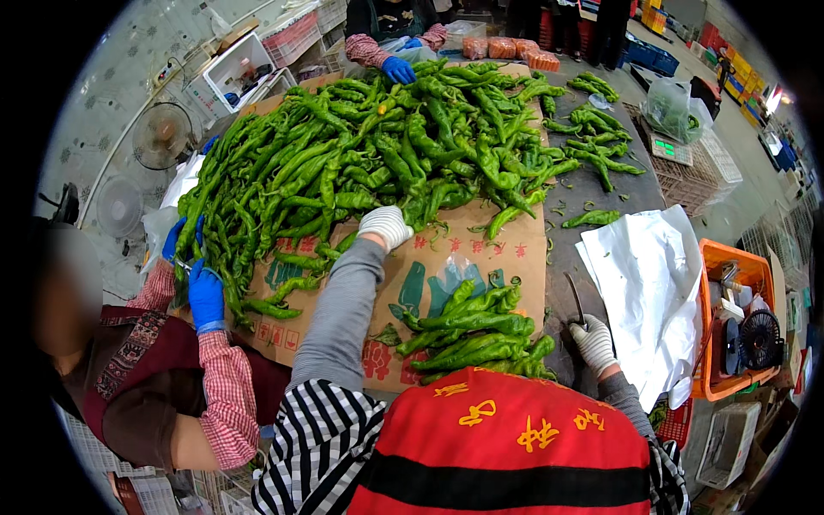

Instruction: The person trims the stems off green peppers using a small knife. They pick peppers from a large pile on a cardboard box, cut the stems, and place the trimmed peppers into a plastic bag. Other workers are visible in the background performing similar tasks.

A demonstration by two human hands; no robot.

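Observation:
A large heap of long green peppers [360,154] covers a flattened cardboard sheet [386,277] on the dark table. My left hand [386,226], in a white striped glove, reaches to the near edge of the heap; its fingertips touch a pepper there, and whether they grip it cannot be told. My right hand [593,342], gloved alike, is closed around a thin, dark curved tool [574,297] that points up from the fist. Between my arms lies a smaller pile of green peppers [479,328], stems mostly to the right. Loose peppers [595,129] lie at the far right.
White plastic sheeting [650,296] lies right of my right hand, beside an orange crate [705,322] holding a small fan. A co-worker in blue gloves [207,299] handles peppers at left; another person's blue glove [399,69] touches the heap's far side. A digital scale [671,149] stands at right.

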